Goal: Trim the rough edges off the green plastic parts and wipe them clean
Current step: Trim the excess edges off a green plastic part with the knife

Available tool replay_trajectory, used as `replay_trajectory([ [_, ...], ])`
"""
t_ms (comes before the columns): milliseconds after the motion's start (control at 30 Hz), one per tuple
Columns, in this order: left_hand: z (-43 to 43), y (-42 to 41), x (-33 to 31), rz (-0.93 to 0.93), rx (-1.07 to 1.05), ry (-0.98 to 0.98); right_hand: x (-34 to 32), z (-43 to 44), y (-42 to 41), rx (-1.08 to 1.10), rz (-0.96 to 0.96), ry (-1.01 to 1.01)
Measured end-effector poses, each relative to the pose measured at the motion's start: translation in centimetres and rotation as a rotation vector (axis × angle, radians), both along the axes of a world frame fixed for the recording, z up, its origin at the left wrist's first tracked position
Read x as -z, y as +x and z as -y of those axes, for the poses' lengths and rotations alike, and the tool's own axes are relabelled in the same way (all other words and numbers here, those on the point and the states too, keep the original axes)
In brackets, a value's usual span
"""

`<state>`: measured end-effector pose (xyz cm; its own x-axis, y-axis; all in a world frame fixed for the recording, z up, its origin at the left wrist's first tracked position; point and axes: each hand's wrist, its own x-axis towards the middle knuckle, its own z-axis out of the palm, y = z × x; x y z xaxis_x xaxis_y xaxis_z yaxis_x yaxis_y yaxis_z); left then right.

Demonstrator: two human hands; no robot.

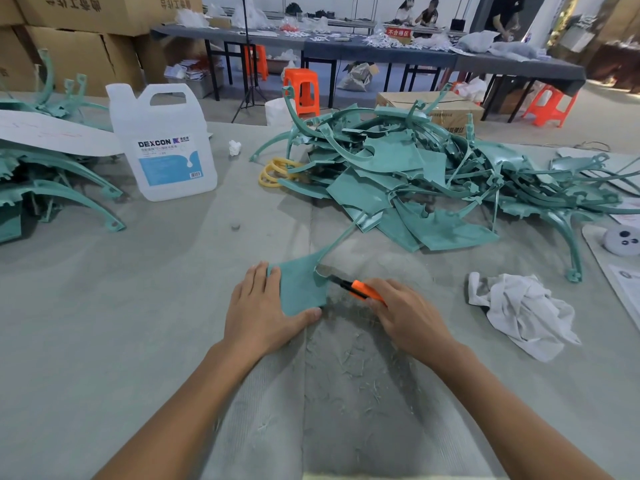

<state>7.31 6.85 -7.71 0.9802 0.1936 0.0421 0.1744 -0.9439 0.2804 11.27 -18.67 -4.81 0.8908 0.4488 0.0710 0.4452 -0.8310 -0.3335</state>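
A flat green plastic part [301, 285] with a long thin stem lies on the grey table in front of me. My left hand [263, 310] presses it down, with the thumb along its lower edge and the fingers over its left side. My right hand [405, 315] grips an orange utility knife [360, 287]. The knife's blade touches the part's right edge. A crumpled white rag [523, 311] lies to the right of my right hand.
A big heap of green parts [415, 174] fills the table's far right, and another heap [41, 181] sits at the far left. A white DEXCON jug [162, 143] stands left of centre. Green shavings [353, 375] litter the mat near me. Yellow rings [273, 171] lie by the heap.
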Motion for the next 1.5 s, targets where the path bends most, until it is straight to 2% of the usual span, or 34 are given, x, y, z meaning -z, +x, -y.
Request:
replay_trajectory([
  [167,0.0,0.0,0.1,0.018,-0.005,-0.003,0.1,0.6,-0.4,-0.067,-0.049,-0.019],
  [300,0.0,0.0,0.2,0.01,-0.005,-0.003,-0.1,0.5,0.4,-0.002,-0.013,-0.003],
  [367,0.1,-0.1,0.2,0.016,-0.006,0.002,0.0,0.8,-0.1,-0.041,-0.024,-0.003],
  [567,0.0,-0.1,0.1,0.02,-0.003,0.003,0.0,1.2,-0.7,-0.102,-0.014,-0.121],
  [733,0.0,0.0,0.2,0.011,-0.005,0.005,0.2,1.1,-0.6,-0.115,0.003,-0.145],
  [1267,0.7,-0.1,-0.5,-0.036,-0.022,0.011,0.7,0.7,-0.8,-0.09,0.085,-0.079],
  [1400,0.1,-1.5,-1.1,-0.165,0.06,0.004,0.4,0.9,-0.4,-0.003,0.072,0.024],
  [1500,-0.2,-3.2,-0.9,-0.126,0.095,0.039,0.4,0.8,-0.3,0.024,0.076,0.049],
])
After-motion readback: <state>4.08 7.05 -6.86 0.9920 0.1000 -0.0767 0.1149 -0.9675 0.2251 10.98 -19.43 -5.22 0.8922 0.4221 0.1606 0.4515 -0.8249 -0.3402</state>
